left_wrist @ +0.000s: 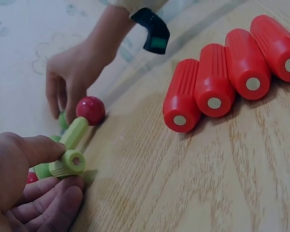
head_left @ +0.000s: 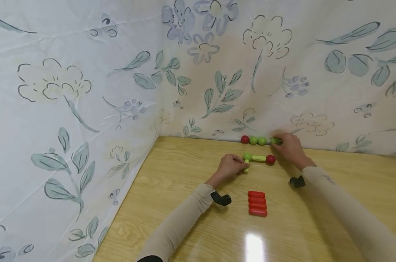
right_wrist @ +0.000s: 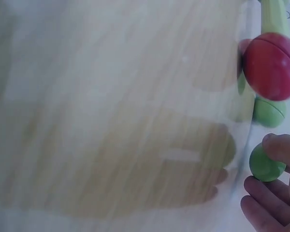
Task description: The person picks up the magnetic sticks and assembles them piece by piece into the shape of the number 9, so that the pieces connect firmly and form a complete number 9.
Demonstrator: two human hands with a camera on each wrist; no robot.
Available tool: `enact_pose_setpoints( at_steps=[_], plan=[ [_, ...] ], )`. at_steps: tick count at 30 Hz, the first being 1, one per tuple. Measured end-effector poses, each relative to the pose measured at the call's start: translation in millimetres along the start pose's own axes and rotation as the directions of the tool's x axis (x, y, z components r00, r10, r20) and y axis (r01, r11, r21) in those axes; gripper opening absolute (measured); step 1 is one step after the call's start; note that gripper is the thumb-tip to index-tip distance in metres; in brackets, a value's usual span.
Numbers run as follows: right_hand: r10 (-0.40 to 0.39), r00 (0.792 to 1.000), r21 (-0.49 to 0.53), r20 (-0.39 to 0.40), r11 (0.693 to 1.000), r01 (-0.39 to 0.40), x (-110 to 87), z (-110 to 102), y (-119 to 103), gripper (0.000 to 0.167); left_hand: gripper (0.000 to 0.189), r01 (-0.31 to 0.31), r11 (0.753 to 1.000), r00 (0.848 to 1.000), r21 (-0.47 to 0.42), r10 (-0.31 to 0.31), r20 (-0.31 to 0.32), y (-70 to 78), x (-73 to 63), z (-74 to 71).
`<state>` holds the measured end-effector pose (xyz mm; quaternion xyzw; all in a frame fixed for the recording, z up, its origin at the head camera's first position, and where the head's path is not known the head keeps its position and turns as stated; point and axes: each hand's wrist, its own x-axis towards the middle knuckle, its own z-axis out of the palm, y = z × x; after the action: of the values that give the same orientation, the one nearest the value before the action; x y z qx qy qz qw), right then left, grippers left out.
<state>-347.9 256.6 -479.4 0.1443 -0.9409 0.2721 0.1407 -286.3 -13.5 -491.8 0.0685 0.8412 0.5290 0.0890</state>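
Observation:
My left hand [head_left: 232, 167] pinches a short light-green magnetic rod [left_wrist: 70, 164] between thumb and fingers. That rod joins a green ball [head_left: 246, 157], from which a second light-green rod [head_left: 258, 158] runs right to a dark red ball [head_left: 270, 159]. At the back edge of the table, my right hand [head_left: 291, 148] grips a green ball [right_wrist: 267, 163] with thumb and fingers. Just left of it, a red ball [head_left: 245, 139] and two green balls [head_left: 258, 141] stand in a row along the wall.
Several red magnetic rods [head_left: 257, 203] lie side by side on the wooden table [head_left: 185, 189], nearer to me. Floral cloth [head_left: 201, 83] covers the walls at the back and left. Black wrist cameras [head_left: 221, 199] stick out from both sleeves.

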Motion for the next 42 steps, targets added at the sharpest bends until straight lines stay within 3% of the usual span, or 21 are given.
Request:
enact_pose_setpoints(
  at_steps=[11,23,29,35,42],
  plan=[
    [-0.068,0.996,-0.012,-0.053,0.998,0.067,-28.7,-12,7,0.029,0.019,-0.030,0.999,0.999,0.035,0.029,0.013,-1.0,2.1,0.7],
    [-0.121,0.988,-0.019,-0.093,0.993,0.120,-53.1,-21,-4,0.028,0.020,-0.065,0.997,0.998,0.044,0.064,0.019,4.6,3.4,-6.2],
    [-0.141,0.987,-0.020,-0.073,0.990,0.139,-63.3,-21,-10,0.027,0.019,-0.048,0.998,0.999,0.035,0.048,0.006,1.2,1.4,-8.8],
    [-0.101,0.995,-0.005,-0.008,0.995,0.101,-76.3,-22,-19,0.028,0.019,-0.051,0.999,0.999,0.013,0.051,0.003,-2.1,0.8,-8.4],
    [-0.081,0.997,0.046,0.011,0.996,0.080,-90.6,-20,-31,0.029,0.020,-0.028,0.999,1.000,0.045,0.029,-0.011,-1.2,4.6,-5.6]
  ],
)
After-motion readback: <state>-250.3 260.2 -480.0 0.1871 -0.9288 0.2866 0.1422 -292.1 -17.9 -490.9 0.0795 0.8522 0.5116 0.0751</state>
